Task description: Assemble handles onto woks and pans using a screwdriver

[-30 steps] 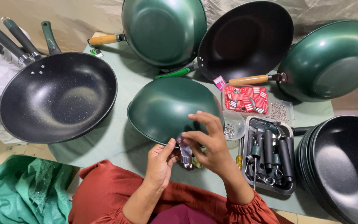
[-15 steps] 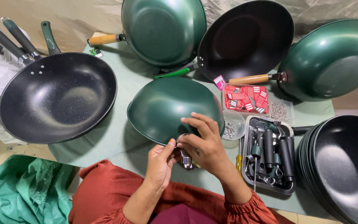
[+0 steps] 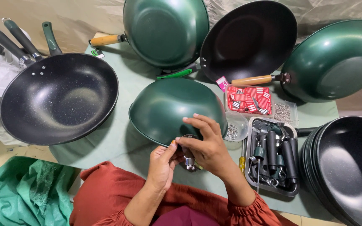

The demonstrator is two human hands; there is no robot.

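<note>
A dark green wok (image 3: 168,106) lies upside down on the green table cover (image 3: 118,142) in front of me. My right hand (image 3: 206,144) rests against its near rim, fingers closed around a small metal handle bracket (image 3: 188,161) at the wok's edge. From the left, my left hand (image 3: 164,163) pinches the same bracket with thumb and forefinger. The bracket is mostly hidden by my fingers.
A black wok (image 3: 59,98) sits left, a stack of black woks (image 3: 348,167) right. Three more woks (image 3: 166,29) lean at the back. A metal tray of dark handles (image 3: 273,159), a clear cup of screws (image 3: 233,129), a box of red tags (image 3: 248,98) and a screwdriver (image 3: 242,161) lie right.
My right hand has shifted slightly left and lower over the bracket, and my left hand's fingers have closed in on it. The woks have not moved.
</note>
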